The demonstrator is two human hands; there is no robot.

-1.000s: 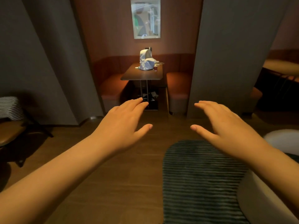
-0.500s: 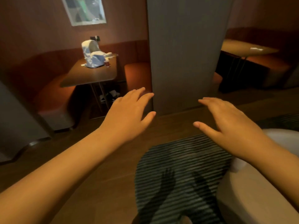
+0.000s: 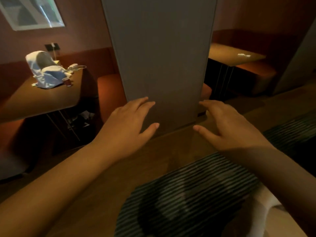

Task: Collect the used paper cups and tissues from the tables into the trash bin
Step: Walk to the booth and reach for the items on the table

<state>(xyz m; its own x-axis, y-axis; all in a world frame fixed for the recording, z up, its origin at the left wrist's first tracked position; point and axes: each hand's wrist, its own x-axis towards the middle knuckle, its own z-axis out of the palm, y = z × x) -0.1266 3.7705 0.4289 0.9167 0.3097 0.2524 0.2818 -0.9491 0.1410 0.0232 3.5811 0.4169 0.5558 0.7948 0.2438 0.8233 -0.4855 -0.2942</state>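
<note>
My left hand (image 3: 127, 124) and my right hand (image 3: 227, 127) hover empty in front of me, fingers straight and spread. On the left booth table (image 3: 34, 101) stands a small red paper cup (image 3: 67, 81) beside a white-and-blue backpack (image 3: 45, 72), with small white items (image 3: 72, 66) behind it. A crumpled white tissue (image 3: 243, 55) lies on the right booth table (image 3: 227, 53). No trash bin shows in view.
A grey partition wall (image 3: 160, 57) stands straight ahead between the two booths. Orange bench seats (image 3: 109, 93) flank the tables. A dark striped rug (image 3: 196, 190) covers the wooden floor, and a white rounded seat (image 3: 261, 218) sits at the lower right.
The view has swung right and moved closer: the left booth slid leftward, the partition now fills the centre, and the right table with its tissue is nearer. Both hands stay spread and empty.
</note>
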